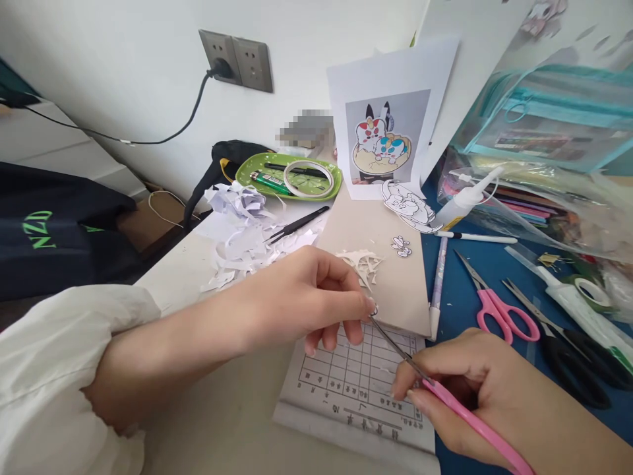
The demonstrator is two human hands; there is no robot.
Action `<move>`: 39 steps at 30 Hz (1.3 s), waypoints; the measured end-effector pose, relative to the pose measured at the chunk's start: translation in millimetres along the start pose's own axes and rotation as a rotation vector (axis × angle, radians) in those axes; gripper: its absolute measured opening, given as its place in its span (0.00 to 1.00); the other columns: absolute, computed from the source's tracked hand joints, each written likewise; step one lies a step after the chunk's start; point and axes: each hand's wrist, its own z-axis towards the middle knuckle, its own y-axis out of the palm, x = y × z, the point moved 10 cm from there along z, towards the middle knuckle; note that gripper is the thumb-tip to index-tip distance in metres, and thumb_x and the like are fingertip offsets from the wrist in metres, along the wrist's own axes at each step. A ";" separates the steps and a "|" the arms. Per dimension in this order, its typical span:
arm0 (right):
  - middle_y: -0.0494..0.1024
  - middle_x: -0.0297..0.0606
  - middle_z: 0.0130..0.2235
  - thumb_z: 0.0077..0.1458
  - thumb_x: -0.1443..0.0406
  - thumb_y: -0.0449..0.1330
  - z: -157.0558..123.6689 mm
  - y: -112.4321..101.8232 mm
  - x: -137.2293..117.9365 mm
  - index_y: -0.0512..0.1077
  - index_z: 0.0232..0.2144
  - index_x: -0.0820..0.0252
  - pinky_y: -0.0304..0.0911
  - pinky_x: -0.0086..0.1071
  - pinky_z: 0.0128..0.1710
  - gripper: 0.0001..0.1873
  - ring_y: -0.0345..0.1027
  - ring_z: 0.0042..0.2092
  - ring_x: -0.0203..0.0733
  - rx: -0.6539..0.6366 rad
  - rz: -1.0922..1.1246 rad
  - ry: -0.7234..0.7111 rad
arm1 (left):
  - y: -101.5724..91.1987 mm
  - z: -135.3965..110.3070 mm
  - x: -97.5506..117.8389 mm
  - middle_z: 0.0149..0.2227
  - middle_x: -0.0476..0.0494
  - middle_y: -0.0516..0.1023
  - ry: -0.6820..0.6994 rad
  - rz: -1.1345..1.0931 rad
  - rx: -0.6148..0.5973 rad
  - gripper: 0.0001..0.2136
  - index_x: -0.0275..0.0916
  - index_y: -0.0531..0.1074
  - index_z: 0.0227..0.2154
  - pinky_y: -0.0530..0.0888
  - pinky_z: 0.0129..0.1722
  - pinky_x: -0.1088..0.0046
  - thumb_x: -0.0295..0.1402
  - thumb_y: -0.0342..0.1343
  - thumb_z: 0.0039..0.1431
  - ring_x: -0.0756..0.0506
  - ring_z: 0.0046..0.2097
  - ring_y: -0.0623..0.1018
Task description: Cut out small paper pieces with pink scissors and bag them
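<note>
My left hand (321,297) is closed in a pinch, thumb against forefinger, on a tiny piece of paper (374,309) with a dark outline; most of it is hidden by the fingertips. My right hand (475,389) grips small scissors (469,419) with pink handles. Their blade tips reach the paper at my left fingertips. Below both hands lies a printed form pad (341,369) with a grid. Just beyond, on a grey-beige board (395,290), are thin paper trimmings (363,264) and small outlined cutouts (401,247).
Paper scraps and black tweezers (299,224) lie left of the board. Behind them is a green tray (247,175) with a tape roll. A printed picture (390,79) leans at the back. Pink scissors (499,313), black scissors (568,349) and a glue bottle (462,201) are at right.
</note>
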 end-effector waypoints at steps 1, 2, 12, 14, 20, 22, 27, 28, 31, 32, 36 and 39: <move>0.57 0.29 0.18 0.45 0.70 0.58 0.2 -1.1 -0.6 0.78 0.26 0.65 0.43 0.23 0.16 0.08 0.44 0.19 0.29 0.015 -0.012 -0.011 | 0.3 0.0 -0.6 0.20 0.52 0.74 -0.011 0.001 0.001 0.09 0.35 0.70 0.19 0.66 0.14 0.87 0.29 0.57 0.52 0.57 0.17 0.68; 0.57 0.29 0.18 0.45 0.70 0.57 0.3 -2.4 -1.3 0.78 0.25 0.65 0.43 0.23 0.16 0.08 0.44 0.19 0.28 0.031 -0.029 -0.022 | 0.7 0.0 -1.4 0.20 0.52 0.74 -0.025 0.001 0.004 0.09 0.35 0.70 0.19 0.66 0.14 0.87 0.30 0.57 0.52 0.57 0.17 0.68; 0.54 0.25 0.18 0.42 0.74 0.55 -2.0 -15.3 -14.0 0.74 0.25 0.66 0.41 0.23 0.17 0.08 0.43 0.20 0.26 0.082 -0.007 -0.059 | 0.4 -3.6 2.9 0.24 0.51 0.75 0.038 -0.006 0.048 0.08 0.35 0.72 0.25 0.66 0.15 0.85 0.34 0.56 0.55 0.55 0.20 0.68; 0.53 0.25 0.18 0.42 0.74 0.55 -2.5 -15.6 -15.4 0.73 0.24 0.65 0.39 0.23 0.17 0.07 0.42 0.20 0.26 0.080 0.000 -0.066 | 0.0 -4.1 4.9 0.24 0.51 0.75 0.052 -0.013 0.058 0.09 0.35 0.72 0.24 0.66 0.16 0.85 0.34 0.56 0.55 0.55 0.20 0.68; 0.54 0.25 0.18 0.44 0.74 0.56 -4.2 -13.7 -15.2 0.74 0.25 0.65 0.39 0.24 0.17 0.07 0.42 0.20 0.27 0.096 0.000 -0.081 | 1.3 -5.6 7.8 0.24 0.49 0.77 0.067 -0.059 0.065 0.08 0.33 0.73 0.24 0.66 0.15 0.85 0.32 0.56 0.54 0.55 0.19 0.68; 0.54 0.25 0.18 0.43 0.74 0.56 -4.9 -13.9 -14.7 0.74 0.25 0.64 0.39 0.24 0.17 0.07 0.42 0.20 0.27 0.109 -0.007 -0.083 | 1.2 -5.3 7.3 0.24 0.49 0.77 0.066 -0.073 0.067 0.08 0.33 0.73 0.23 0.66 0.15 0.85 0.32 0.57 0.54 0.55 0.19 0.68; 0.53 0.25 0.18 0.47 0.71 0.57 -7.0 -10.8 -14.0 0.73 0.25 0.64 0.41 0.24 0.17 0.04 0.44 0.20 0.28 0.073 0.022 -0.074 | 1.8 -4.3 7.5 0.22 0.49 0.77 0.069 -0.097 0.064 0.06 0.33 0.74 0.24 0.66 0.14 0.86 0.30 0.57 0.53 0.56 0.19 0.68; 0.54 0.25 0.18 0.48 0.70 0.57 -7.3 -10.1 -13.7 0.73 0.25 0.64 0.41 0.24 0.17 0.04 0.44 0.21 0.28 0.063 0.025 -0.070 | 1.9 -4.3 7.4 0.22 0.50 0.77 0.067 -0.099 0.063 0.07 0.33 0.73 0.23 0.66 0.14 0.86 0.30 0.57 0.53 0.56 0.18 0.68; 0.55 0.26 0.19 0.50 0.68 0.58 -7.7 -7.8 -12.4 0.74 0.26 0.63 0.42 0.24 0.18 0.05 0.45 0.21 0.28 0.034 0.035 -0.063 | 2.1 -4.8 7.8 0.21 0.50 0.76 0.076 -0.090 0.060 0.08 0.34 0.73 0.22 0.66 0.14 0.86 0.30 0.57 0.53 0.56 0.18 0.68; 0.55 0.26 0.19 0.50 0.68 0.58 -7.7 -6.7 -12.0 0.74 0.27 0.63 0.42 0.24 0.18 0.05 0.45 0.21 0.28 0.021 0.046 -0.063 | 2.0 -4.9 8.0 0.21 0.51 0.76 0.082 -0.086 0.058 0.08 0.34 0.73 0.22 0.66 0.15 0.86 0.30 0.57 0.54 0.56 0.19 0.68; 0.57 0.26 0.19 0.50 0.70 0.57 -8.1 -3.0 -10.3 0.75 0.29 0.61 0.42 0.23 0.18 0.06 0.45 0.21 0.28 -0.029 0.129 -0.054 | 1.9 -5.9 6.7 0.22 0.51 0.77 0.087 -0.086 0.052 0.08 0.35 0.73 0.22 0.66 0.15 0.86 0.30 0.57 0.54 0.55 0.19 0.68; 0.54 0.24 0.18 0.50 0.72 0.56 -9.0 -2.1 -8.6 0.75 0.29 0.61 0.40 0.23 0.17 0.07 0.43 0.19 0.27 -0.051 0.183 -0.025 | 1.3 -6.9 6.5 0.22 0.51 0.77 0.088 -0.082 0.064 0.08 0.35 0.73 0.22 0.66 0.15 0.86 0.31 0.57 0.54 0.55 0.19 0.68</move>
